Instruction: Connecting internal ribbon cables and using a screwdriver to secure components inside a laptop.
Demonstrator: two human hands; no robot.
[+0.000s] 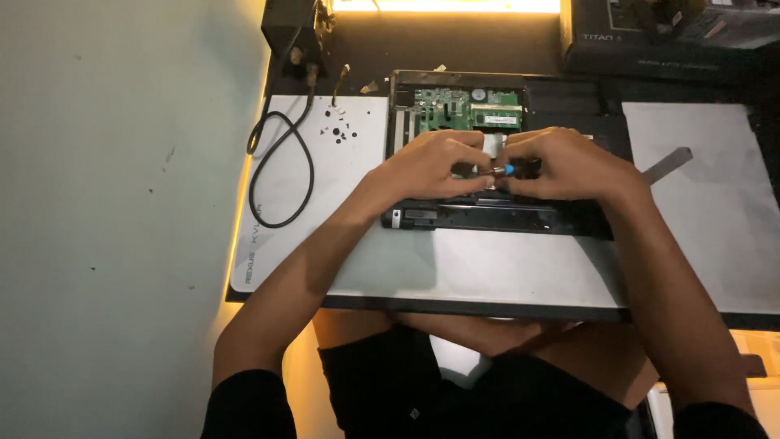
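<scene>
- The laptop (487, 162) lies open-bellied on a white mat (455, 268) on the table (487, 49); its green board (467, 110) shows at the far edge.
- Both hands meet over the laptop's middle, touching each other.
- The left hand (431, 162) is pinched closed, fingers curled down onto the laptop's inside; what it grips is hidden.
- The right hand (565, 162) is clamped on a small screwdriver (502, 170), whose blue collar and metal shaft peek out between the hands.
- The tip seems to point at a spot under the left fingers, though the knuckles hide it.
- To do this well: keep the driver square to the screw, press lightly, and let the left fingers steady the tip.
- Left of the laptop, loose screws (341, 130) dot the mat, beside a looped black cable (280, 171).
- Right of the laptop lies a white sheet (715, 211) with a flat grey tool (666, 165).
</scene>
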